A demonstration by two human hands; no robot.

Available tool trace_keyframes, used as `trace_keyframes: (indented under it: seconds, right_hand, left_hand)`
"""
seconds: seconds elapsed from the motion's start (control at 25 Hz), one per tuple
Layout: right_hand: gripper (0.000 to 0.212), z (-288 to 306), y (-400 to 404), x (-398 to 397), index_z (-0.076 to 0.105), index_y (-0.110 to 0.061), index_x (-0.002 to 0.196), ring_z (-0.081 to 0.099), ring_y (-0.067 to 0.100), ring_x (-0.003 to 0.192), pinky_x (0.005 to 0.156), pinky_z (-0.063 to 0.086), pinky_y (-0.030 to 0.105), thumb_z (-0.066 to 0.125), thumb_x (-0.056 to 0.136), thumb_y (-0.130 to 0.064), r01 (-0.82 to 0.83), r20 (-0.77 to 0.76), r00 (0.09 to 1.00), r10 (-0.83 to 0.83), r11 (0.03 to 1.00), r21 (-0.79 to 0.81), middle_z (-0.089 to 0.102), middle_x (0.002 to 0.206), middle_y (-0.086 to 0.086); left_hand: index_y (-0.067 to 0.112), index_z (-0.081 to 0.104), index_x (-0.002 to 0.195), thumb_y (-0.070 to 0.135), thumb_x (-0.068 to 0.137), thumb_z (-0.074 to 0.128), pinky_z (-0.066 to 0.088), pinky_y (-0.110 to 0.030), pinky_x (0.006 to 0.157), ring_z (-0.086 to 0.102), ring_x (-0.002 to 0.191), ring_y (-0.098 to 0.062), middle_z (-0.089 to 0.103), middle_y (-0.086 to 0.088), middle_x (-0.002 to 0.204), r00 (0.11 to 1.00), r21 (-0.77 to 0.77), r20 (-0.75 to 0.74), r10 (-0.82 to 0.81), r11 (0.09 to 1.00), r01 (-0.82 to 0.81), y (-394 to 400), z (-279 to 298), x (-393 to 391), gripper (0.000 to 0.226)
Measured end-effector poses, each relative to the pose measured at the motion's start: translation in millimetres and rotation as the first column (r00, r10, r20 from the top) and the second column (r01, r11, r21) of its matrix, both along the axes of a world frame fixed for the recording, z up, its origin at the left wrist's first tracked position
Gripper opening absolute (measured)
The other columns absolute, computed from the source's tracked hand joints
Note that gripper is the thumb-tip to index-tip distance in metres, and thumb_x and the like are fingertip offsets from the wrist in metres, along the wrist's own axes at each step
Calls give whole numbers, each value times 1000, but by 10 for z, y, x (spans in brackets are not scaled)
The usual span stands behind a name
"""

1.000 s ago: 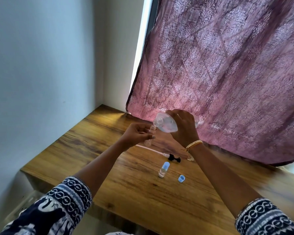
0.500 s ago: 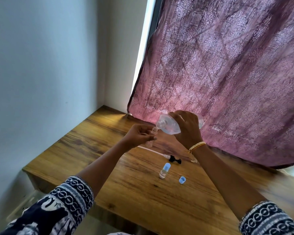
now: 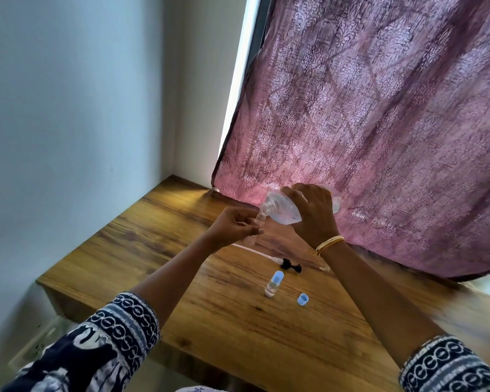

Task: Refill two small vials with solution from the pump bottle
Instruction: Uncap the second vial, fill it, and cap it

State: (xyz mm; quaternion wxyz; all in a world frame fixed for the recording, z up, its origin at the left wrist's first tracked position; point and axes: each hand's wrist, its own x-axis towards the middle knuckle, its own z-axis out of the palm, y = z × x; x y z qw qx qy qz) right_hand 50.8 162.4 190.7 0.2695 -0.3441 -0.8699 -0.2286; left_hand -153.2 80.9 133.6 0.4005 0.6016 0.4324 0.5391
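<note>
My right hand (image 3: 313,215) grips the clear pump bottle (image 3: 280,210), which lies tipped on its side with its open neck pointing left and down. My left hand (image 3: 234,229) pinches a small open vial (image 3: 259,220) upright, its mouth right under the bottle's neck. A second vial (image 3: 273,284) with a light blue cap stands on the wooden table (image 3: 238,329). A loose blue cap (image 3: 303,300) lies to its right. The pump head (image 3: 290,265), black with a long white tube, lies on the table behind them.
A mauve patterned curtain (image 3: 379,123) hangs close behind the hands and brushes the table's far edge. A pale wall (image 3: 68,123) bounds the table on the left. The table's near edge runs below my forearms.
Both hands have shifted slightly with the view; the bottle's neck has come closer onto the vial's mouth. The capped vial, loose cap and pump head have not moved.
</note>
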Motion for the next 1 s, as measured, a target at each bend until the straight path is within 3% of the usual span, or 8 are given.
trace_keyframes:
  seconds: [0.32,0.4,0.52,0.64,0.8,1.0]
  right_hand:
    - [49,11,13,7,61,-20,121,57,31,104,91,41,48,72,73,-17,21,28,999,-22,999,25,62,115,6]
    - [49,14,15,2,62,-20,119,57,31,103,90,42,48,73,71,-17,16,10,1000,-16,999,35,62,113,5]
    - [53,17,23,-2,61,-20,119,57,31,103,89,43,48,77,68,-19,10,0,1000,-10,999,34,62,113,5]
    - [56,20,40,4,58,-21,118,57,32,103,90,43,50,79,66,-21,3,-6,1000,-3,999,36,62,113,6]
    - [56,18,50,6,55,-23,118,57,32,103,90,43,50,79,67,-22,-3,-12,1000,4,999,46,61,112,6]
    - [55,10,56,7,54,-23,118,56,33,104,91,43,50,78,69,-25,-12,-22,1000,13,999,39,61,113,7]
  left_hand:
    - [31,74,86,8,75,78,52,-16,62,64,69,-2,73,10,73,1000,12,-15,-9,1000,9,-9,18,-15,26]
    - [26,76,86,8,75,79,52,-17,64,63,69,0,71,12,71,1000,15,-26,0,1000,1,3,11,-18,22]
    - [7,73,105,9,74,80,56,-22,72,67,78,-5,74,8,80,999,1,-33,20,1000,-20,11,5,-29,31]
    - [5,72,105,9,75,79,58,-28,75,68,81,-10,74,0,85,999,0,-36,26,1000,-26,10,3,-46,32]
    - [11,73,101,6,75,79,56,-28,75,66,76,-6,72,9,76,999,-10,-24,23,1000,-23,5,23,-45,28]
    - [17,73,93,7,75,79,55,-26,73,65,76,-8,70,4,77,1000,4,-26,16,1000,-16,-2,47,-53,22]
